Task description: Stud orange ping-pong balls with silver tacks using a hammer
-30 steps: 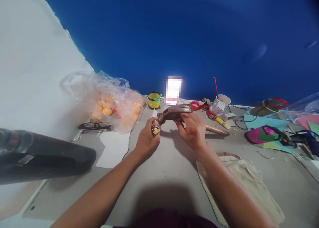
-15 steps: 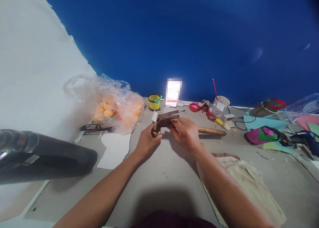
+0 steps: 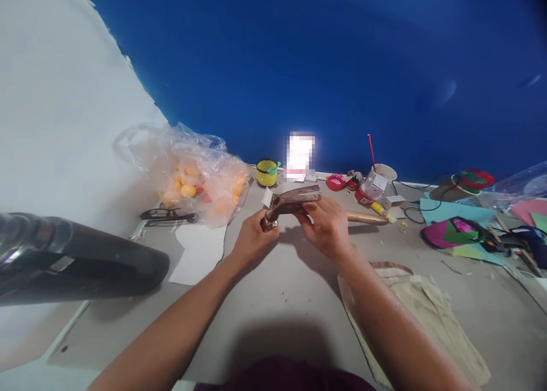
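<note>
My left hand [image 3: 254,237] is closed around the striking end of a claw hammer, whose brown metal head [image 3: 294,200] is raised over the table with its claws pointing right. A small white tag [image 3: 267,197] stands up beside the head. The fingers of my right hand [image 3: 327,225] are bent and gripping the hammer near its claws. Past that hand a wooden handle [image 3: 367,217] sticks out to the right; its join with the head is hidden behind the hand.
To the left are a dark cylinder [image 3: 85,260], eyeglasses [image 3: 168,214], white paper [image 3: 199,254] and a clear bag [image 3: 196,174] of orange balls. A yellow container [image 3: 266,174] and a white cup [image 3: 378,180] stand near the blue wall. Beige cloth [image 3: 427,317] lies under my right forearm.
The hammer head has turned slightly in my hands, its claws now reaching further right and tilted up. My right hand has shifted a little to the right. The view has moved slightly.
</note>
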The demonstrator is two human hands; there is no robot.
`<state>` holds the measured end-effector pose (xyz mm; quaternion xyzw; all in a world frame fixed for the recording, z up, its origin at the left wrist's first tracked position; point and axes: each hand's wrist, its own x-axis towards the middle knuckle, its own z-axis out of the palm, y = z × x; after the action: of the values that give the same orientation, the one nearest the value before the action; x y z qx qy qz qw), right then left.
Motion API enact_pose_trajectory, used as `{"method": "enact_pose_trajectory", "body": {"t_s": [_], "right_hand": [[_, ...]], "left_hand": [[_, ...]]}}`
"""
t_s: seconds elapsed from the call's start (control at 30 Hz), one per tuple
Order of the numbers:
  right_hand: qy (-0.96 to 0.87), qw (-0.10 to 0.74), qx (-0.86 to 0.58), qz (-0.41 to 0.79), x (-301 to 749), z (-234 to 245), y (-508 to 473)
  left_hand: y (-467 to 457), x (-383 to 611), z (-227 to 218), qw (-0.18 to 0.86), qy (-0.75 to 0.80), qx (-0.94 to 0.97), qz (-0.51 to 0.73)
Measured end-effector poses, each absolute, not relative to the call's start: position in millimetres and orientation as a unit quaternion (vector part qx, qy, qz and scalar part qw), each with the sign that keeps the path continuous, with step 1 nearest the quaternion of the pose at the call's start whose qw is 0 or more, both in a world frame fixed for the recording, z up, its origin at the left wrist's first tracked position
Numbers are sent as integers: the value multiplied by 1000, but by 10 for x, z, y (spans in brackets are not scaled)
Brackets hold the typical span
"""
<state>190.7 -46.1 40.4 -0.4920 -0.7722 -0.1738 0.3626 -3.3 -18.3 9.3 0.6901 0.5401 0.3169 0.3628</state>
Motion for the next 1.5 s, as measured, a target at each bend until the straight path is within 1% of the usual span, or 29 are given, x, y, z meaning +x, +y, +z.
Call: {"method": "enact_pose_trajectory", "body": {"t_s": [0.1, 0.27, 0.43, 0.6, 0.77, 0.93, 1.1, 1.27, 1.4, 1.5], "right_hand": [[-786, 354, -481, -158, 1922, 386, -447], [-759, 397, -488, -170, 1985, 375, -418], [-777, 366, -485, -163, 1968, 365, -417], [-743, 402, -498, -193, 1949, 371, -429], [-782, 342, -500, -146, 1953, 376, -432], [-760, 370, -510, -160, 1948, 390, -446], [-778, 354, -504, -124, 1927, 365, -441], [-755, 358, -532, -140, 1923, 374, -446], [-776, 327, -529, -103, 1924, 340, -430], [-741, 329, -581, -68, 2003, 329, -396]], "left_hand": [[-174, -45, 101, 389, 533, 688, 302], [-180, -44, 116, 387, 529, 682, 325], [-170, -49, 122, 411, 519, 671, 333], [-171, -31, 126, 395, 528, 679, 323], [-200, -10, 104, 375, 525, 701, 303], [-200, -26, 99, 366, 525, 698, 322], [-197, -40, 93, 398, 510, 687, 331], [-178, -37, 63, 369, 514, 704, 323], [-175, -41, 43, 377, 524, 696, 314], [-172, -60, 52, 387, 510, 692, 332]]}}
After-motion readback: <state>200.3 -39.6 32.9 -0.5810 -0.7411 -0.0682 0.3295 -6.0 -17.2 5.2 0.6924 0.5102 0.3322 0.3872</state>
